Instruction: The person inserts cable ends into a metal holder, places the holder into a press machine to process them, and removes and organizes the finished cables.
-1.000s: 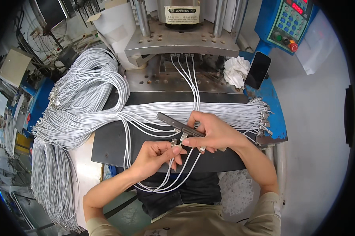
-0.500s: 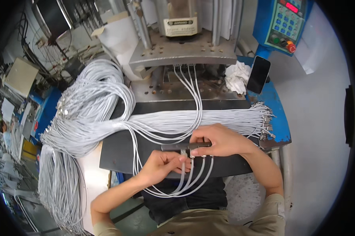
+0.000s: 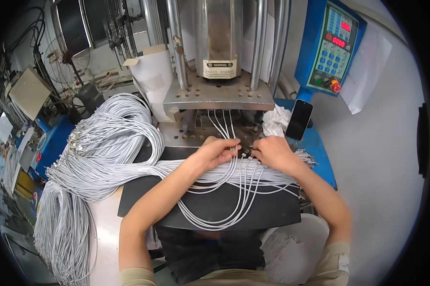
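Several light grey cables (image 3: 226, 125) run down from beneath the press plate (image 3: 220, 97). My left hand (image 3: 214, 152) is closed around them, with thumb and fingertips just below the press opening. Close beside it on the right, my right hand (image 3: 275, 153) has its fingers curled, with the fingertips at the ends of a second group of cables (image 3: 241, 190). What the right fingers grip is hidden by the hand. That second group hangs in a loop over the black work surface (image 3: 262, 209). Both hands are above a long cable bundle (image 3: 138, 171).
Coiled cables (image 3: 112, 128) lie on the left, and another bundle (image 3: 65, 233) hangs below them. On the right are a crumpled white cloth (image 3: 275, 121), a phone (image 3: 299, 120) and a blue control box (image 3: 332, 52). A white bin (image 3: 315, 229) stands under the table edge.
Both hands have moved forward toward the press. My left hand has gone from the dark bar to the cables below the press. The bar no longer shows clearly, and the view has shifted.
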